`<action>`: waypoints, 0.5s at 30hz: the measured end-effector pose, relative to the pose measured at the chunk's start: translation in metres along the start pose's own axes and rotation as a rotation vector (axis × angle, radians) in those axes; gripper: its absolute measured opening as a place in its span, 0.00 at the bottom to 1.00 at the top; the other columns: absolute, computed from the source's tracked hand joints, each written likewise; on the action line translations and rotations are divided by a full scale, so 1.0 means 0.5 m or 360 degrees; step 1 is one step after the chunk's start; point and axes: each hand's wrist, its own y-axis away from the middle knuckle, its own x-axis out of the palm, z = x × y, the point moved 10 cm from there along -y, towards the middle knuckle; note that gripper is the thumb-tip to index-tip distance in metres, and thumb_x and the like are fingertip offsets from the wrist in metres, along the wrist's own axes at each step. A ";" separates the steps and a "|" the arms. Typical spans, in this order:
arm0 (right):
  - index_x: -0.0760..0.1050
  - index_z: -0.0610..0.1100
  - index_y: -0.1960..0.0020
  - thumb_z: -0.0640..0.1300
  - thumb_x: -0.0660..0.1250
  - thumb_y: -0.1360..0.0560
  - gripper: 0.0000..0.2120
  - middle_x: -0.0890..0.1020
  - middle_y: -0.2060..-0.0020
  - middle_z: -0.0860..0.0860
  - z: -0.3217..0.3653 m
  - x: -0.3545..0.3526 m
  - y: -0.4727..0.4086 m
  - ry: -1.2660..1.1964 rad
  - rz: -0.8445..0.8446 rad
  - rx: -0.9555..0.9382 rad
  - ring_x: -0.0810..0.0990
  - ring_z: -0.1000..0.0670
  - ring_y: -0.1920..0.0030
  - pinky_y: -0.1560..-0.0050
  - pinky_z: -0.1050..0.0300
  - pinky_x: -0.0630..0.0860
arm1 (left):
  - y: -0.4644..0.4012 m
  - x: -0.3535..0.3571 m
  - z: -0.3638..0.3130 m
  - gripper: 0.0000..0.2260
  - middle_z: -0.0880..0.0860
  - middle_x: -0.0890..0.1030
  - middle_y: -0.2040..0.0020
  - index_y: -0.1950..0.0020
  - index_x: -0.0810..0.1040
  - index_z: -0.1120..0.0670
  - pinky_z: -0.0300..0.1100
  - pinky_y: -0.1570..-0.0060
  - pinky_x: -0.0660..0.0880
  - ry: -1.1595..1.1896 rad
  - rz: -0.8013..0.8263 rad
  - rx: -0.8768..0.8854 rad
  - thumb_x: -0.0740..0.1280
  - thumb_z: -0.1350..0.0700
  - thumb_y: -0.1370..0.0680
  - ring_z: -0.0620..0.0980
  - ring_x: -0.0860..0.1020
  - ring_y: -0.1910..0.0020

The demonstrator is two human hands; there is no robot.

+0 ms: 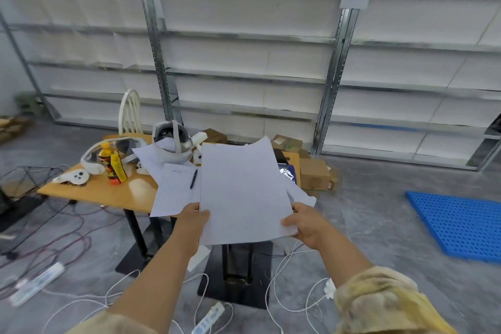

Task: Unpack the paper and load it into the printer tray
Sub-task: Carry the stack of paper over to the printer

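I hold a sheaf of white paper [244,190] up in front of me, above the near edge of the wooden table [119,192]. My left hand [193,221] grips its lower left corner and my right hand [305,222] grips its lower right corner. The top right corner of the sheaf curls up. More loose white sheets [173,190] lie on the table behind it, with a dark pen [193,178] on one. The sheaf hides most of the right side of the table, where a dark object [286,168] peeks out. No printer tray can be made out.
On the table stand two white headsets [170,141], white controllers [73,177] and yellow bottles [113,165]. Cardboard boxes [314,173] sit behind it. Cables and power strips [35,283] cross the grey floor. A blue perforated mat [461,225] lies right. Bare metal shelves [244,70] line the wall.
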 end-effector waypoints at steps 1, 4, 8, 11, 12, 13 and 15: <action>0.74 0.41 0.52 0.25 0.61 0.28 0.13 0.79 0.53 0.45 0.006 0.011 -0.003 0.0010 0.0013 -0.0008 0.77 0.47 0.56 0.56 0.51 0.78 | -0.001 -0.014 -0.007 0.07 0.57 0.77 0.47 0.44 0.73 0.57 0.54 0.43 0.75 -0.0012 -0.0027 0.0016 0.58 0.63 0.20 0.60 0.75 0.47; 0.74 0.43 0.54 0.26 0.61 0.27 0.12 0.79 0.53 0.45 0.018 0.045 -0.007 0.0018 0.0054 -0.0040 0.77 0.47 0.56 0.56 0.52 0.77 | -0.003 -0.050 -0.019 0.07 0.58 0.77 0.45 0.45 0.72 0.54 0.57 0.41 0.75 -0.0020 -0.0083 0.0041 0.59 0.62 0.20 0.61 0.76 0.45; 0.74 0.43 0.54 0.29 0.63 0.27 0.10 0.79 0.48 0.43 0.029 0.083 -0.019 0.0041 0.0057 -0.0106 0.78 0.42 0.49 0.51 0.49 0.77 | 0.003 -0.094 -0.031 0.08 0.58 0.77 0.43 0.43 0.72 0.55 0.55 0.41 0.75 -0.0016 -0.0136 0.0077 0.59 0.61 0.21 0.59 0.75 0.46; 0.74 0.43 0.52 0.30 0.63 0.27 0.10 0.78 0.45 0.43 0.042 0.120 -0.025 0.0090 0.0093 -0.0157 0.76 0.41 0.43 0.52 0.51 0.77 | 0.007 -0.131 -0.029 0.09 0.58 0.77 0.42 0.42 0.72 0.56 0.54 0.43 0.75 0.0026 -0.0185 0.0077 0.59 0.61 0.20 0.60 0.76 0.44; 0.74 0.42 0.50 0.29 0.63 0.26 0.10 0.78 0.45 0.43 0.045 0.134 -0.024 0.0084 0.0111 -0.0173 0.76 0.42 0.45 0.56 0.54 0.76 | 0.011 -0.143 -0.031 0.08 0.59 0.78 0.42 0.43 0.73 0.56 0.53 0.44 0.75 0.0042 -0.0197 0.0082 0.59 0.62 0.21 0.60 0.76 0.44; 0.74 0.41 0.47 0.29 0.63 0.26 0.11 0.78 0.45 0.43 0.049 0.148 -0.024 0.0086 0.0132 -0.0192 0.76 0.43 0.46 0.58 0.56 0.76 | 0.012 -0.158 -0.030 0.09 0.59 0.78 0.42 0.42 0.73 0.58 0.53 0.46 0.75 0.0056 -0.0218 0.0091 0.59 0.62 0.21 0.61 0.77 0.43; 0.73 0.38 0.43 0.28 0.62 0.26 0.14 0.78 0.46 0.42 0.056 0.182 -0.027 0.0111 0.0201 -0.0216 0.77 0.45 0.50 0.57 0.55 0.77 | 0.018 -0.189 -0.030 0.11 0.59 0.78 0.43 0.39 0.73 0.59 0.53 0.46 0.75 0.0080 -0.0270 0.0090 0.59 0.62 0.21 0.62 0.77 0.44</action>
